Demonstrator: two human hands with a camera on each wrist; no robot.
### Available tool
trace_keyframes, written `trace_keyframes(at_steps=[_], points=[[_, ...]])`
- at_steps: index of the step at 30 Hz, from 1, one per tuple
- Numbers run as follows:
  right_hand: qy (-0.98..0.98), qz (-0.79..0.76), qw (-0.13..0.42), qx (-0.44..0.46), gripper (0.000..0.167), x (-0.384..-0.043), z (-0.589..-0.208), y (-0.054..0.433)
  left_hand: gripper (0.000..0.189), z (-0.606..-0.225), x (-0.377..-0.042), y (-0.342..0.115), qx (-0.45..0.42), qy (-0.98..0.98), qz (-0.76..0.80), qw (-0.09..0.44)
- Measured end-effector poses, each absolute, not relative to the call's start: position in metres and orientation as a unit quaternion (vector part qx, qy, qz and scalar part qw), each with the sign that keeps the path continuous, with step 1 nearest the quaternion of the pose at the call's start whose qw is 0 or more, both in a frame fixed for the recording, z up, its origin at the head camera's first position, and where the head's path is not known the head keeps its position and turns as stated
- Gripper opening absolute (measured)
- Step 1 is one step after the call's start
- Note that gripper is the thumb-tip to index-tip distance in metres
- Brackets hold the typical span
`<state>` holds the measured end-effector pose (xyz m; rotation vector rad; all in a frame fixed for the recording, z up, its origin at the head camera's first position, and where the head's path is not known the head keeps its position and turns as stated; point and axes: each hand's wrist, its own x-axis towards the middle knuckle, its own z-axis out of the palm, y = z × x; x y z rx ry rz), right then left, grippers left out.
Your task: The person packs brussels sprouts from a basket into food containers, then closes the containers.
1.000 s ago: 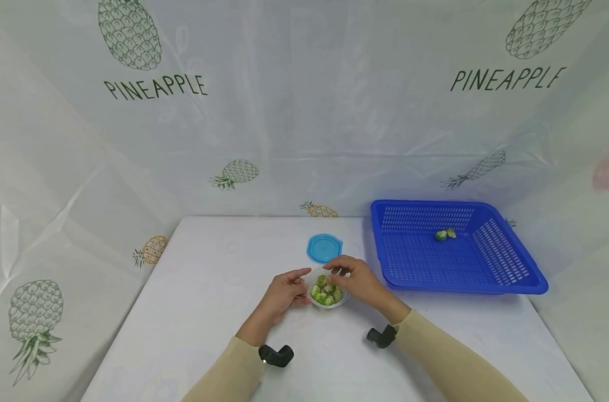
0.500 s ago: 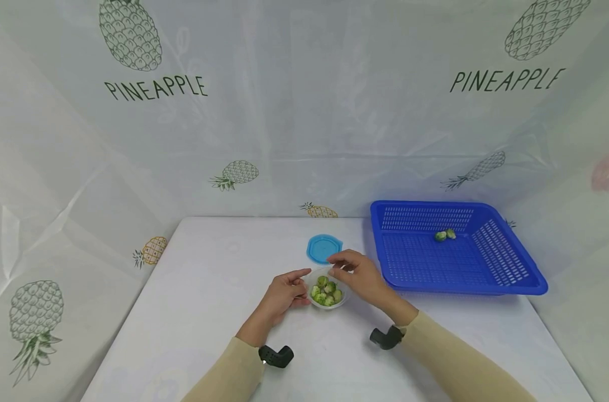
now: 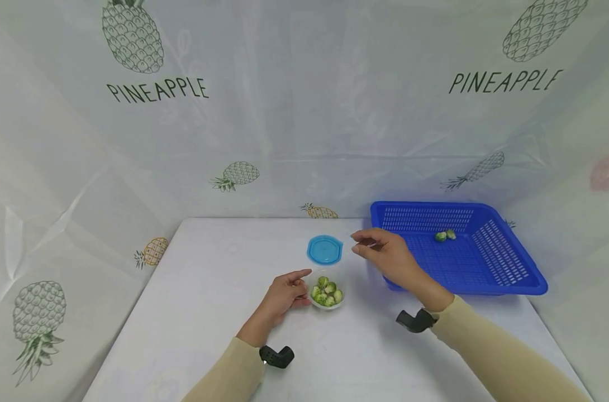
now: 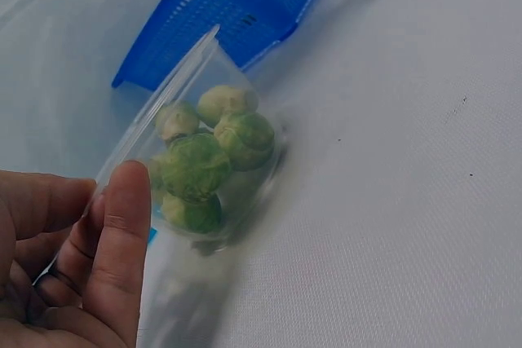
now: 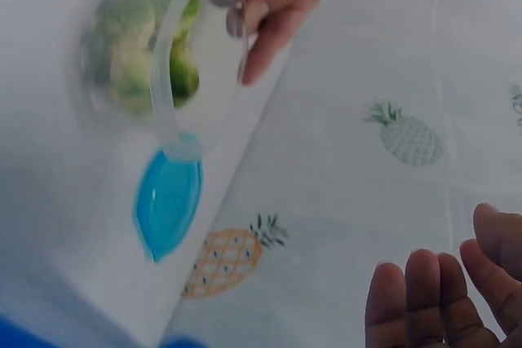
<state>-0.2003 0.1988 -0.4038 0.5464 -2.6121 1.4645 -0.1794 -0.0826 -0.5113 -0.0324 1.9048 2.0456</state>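
A clear round plastic container (image 3: 327,304) holds several Brussels sprouts (image 3: 329,288). At its left side my left hand (image 3: 286,292) grips the rim; the left wrist view shows the thumb (image 4: 122,234) against the container wall. My right hand (image 3: 385,254) hovers to the right of the blue lid (image 3: 324,249), beside the basket's left edge. Its fingers are loosely bent with nothing between them, also in the right wrist view. The lid lies flat on the table just behind the container.
A blue plastic basket (image 3: 505,286) stands at the back right of the white table (image 3: 224,268). Inside it, two Brussels sprouts (image 3: 445,235) lie near the back wall. A pineapple-print sheet (image 3: 304,111) hangs behind the table.
My right hand has come away from over the container and moved right and back, toward the basket. The left hand and the container have stayed in place.
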Motion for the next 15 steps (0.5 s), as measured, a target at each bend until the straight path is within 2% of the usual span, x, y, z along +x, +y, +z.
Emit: trace_keyframes(at_steps=[15], points=[[-0.897,0.406,0.062,0.163,0.037,-0.225,-0.371,0.256,0.05,-0.51,-0.177,-0.083,-0.019,0.676,0.717,0.169]])
